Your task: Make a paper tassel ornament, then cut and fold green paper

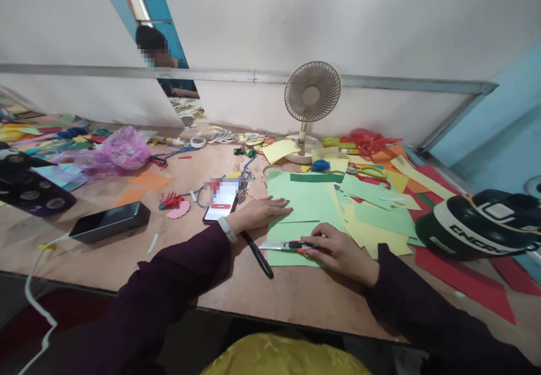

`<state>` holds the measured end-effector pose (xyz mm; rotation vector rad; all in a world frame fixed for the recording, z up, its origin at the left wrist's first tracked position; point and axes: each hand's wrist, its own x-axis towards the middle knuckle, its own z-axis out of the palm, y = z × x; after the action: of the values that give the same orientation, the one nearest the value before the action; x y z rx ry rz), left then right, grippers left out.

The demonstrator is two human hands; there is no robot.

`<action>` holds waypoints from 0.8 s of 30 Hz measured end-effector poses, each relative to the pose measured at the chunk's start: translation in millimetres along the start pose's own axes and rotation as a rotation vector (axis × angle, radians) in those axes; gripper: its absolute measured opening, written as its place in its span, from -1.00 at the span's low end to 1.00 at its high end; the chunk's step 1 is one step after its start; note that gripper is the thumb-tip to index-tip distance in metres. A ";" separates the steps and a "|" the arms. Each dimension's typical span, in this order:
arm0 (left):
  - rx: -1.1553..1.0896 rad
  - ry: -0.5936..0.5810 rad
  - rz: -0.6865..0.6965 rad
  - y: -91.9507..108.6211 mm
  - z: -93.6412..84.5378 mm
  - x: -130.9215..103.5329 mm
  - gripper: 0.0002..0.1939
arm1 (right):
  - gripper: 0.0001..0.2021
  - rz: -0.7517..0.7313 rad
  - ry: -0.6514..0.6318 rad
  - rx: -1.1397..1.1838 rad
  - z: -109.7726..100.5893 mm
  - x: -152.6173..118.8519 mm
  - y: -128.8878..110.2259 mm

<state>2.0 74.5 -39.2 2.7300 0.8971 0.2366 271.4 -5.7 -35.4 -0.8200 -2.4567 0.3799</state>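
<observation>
Green paper (302, 206) lies flat on the tabletop (203, 285), just in front of the small fan (311, 96) and beside the phone (222, 201). I judge it light, thin and floppy, likely to slide or buckle under a blade, so it is best pinned flat with a spread palm close to the cut line rather than pinched. My left hand (260, 212) does that: fingers open and flat, pressing the sheet's near-left part, gripping nothing. My right hand (338, 248) is closed around a utility knife (287, 246), stiff, slim and sharp, held by its red-and-black handle. Its long axis runs left to right along the sheet's near edge, the blade tip pointing left, away from the helmet (477, 225). A black pen (258, 255) lies just below my left wrist.
</observation>
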 end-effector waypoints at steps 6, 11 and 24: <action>-0.009 0.135 -0.083 6.3 -6.3 -4.4 -0.42 | -0.67 -0.023 -0.024 0.070 -7.7 -0.1 -4.9; -0.046 0.227 -0.252 10.8 -13.2 -3.4 -0.22 | -0.76 0.234 0.258 0.051 -7.5 2.5 19.5; -0.299 0.190 -0.358 11.2 -12.7 -1.4 -0.26 | -0.64 0.374 0.311 0.059 -2.4 1.4 37.7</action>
<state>4.1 67.4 -24.0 2.2552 1.2672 0.5171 289.8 24.7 -48.4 -1.2168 -1.9960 0.4196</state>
